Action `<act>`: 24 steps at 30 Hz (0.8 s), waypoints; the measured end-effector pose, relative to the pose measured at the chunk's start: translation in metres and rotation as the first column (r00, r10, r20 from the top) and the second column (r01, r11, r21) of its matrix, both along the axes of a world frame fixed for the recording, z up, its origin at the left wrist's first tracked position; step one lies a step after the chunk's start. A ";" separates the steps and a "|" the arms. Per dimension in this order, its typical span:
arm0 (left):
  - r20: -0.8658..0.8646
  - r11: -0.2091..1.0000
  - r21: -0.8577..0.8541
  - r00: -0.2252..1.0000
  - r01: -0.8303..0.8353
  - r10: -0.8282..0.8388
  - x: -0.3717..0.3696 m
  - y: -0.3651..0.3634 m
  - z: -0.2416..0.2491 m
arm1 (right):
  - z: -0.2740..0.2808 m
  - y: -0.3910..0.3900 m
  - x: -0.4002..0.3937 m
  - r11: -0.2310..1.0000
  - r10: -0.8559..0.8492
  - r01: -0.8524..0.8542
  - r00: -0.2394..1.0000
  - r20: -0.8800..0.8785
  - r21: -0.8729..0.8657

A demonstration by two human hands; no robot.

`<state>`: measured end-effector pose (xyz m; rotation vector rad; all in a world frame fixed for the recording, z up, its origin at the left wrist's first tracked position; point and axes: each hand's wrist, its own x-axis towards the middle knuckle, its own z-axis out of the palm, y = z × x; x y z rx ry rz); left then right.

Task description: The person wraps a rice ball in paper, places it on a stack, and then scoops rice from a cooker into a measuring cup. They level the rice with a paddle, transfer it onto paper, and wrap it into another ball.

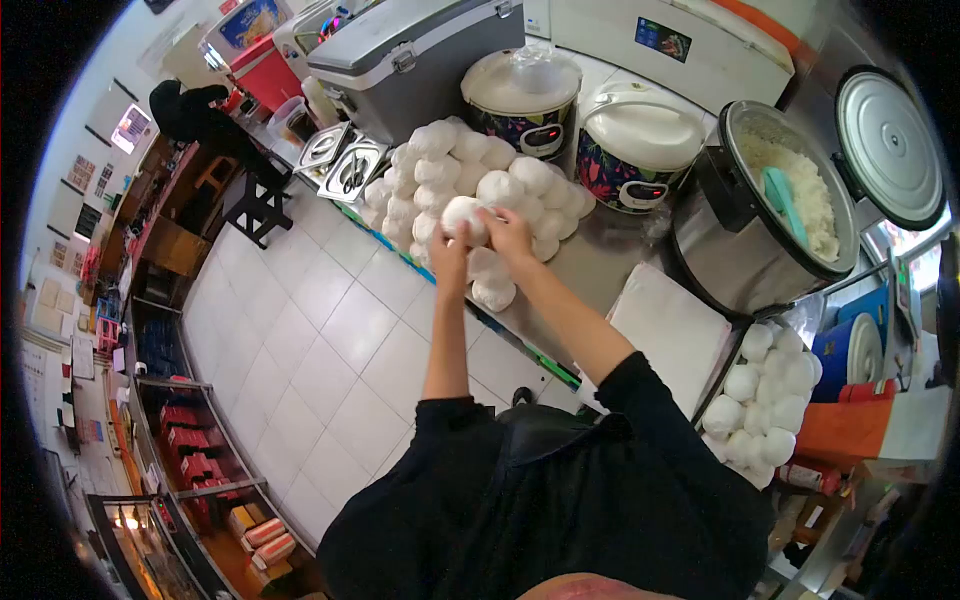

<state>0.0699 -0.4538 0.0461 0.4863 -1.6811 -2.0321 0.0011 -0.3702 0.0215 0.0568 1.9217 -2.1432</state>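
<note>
A round white wrapped ball is between my two hands, over the front of a big pile of similar white balls on the metal counter. My left hand closes on its near left side. On its right side are the fingers of my right hand, curled against it. A few more white balls lie just below my hands at the counter's edge. What the balls contain is hidden.
Behind the pile stand two lidded cookers and a grey cooler. An open rice pot is at right, near white sheets and more white balls. A person and a black stool are at upper left.
</note>
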 end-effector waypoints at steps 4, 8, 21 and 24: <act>0.269 0.978 -0.203 0.957 -0.049 0.104 -0.031 -0.027 -0.015 | 0.027 0.015 0.027 0.959 0.247 -0.240 0.969 0.029 -0.147; -0.081 0.333 -0.931 0.975 -0.149 0.209 -0.064 -0.074 -0.108 | 0.028 0.110 0.070 0.786 0.572 -0.567 0.818 -0.056 -0.248; -0.307 0.371 -0.805 0.861 -0.462 0.406 -0.060 0.087 0.076 | 0.227 0.450 -0.099 -0.084 0.415 0.376 0.855 -0.311 0.923; -0.186 0.617 -0.786 0.936 0.042 -0.300 -0.101 0.212 0.156 | 0.191 0.450 -0.141 -0.295 0.459 0.202 0.887 -0.047 0.934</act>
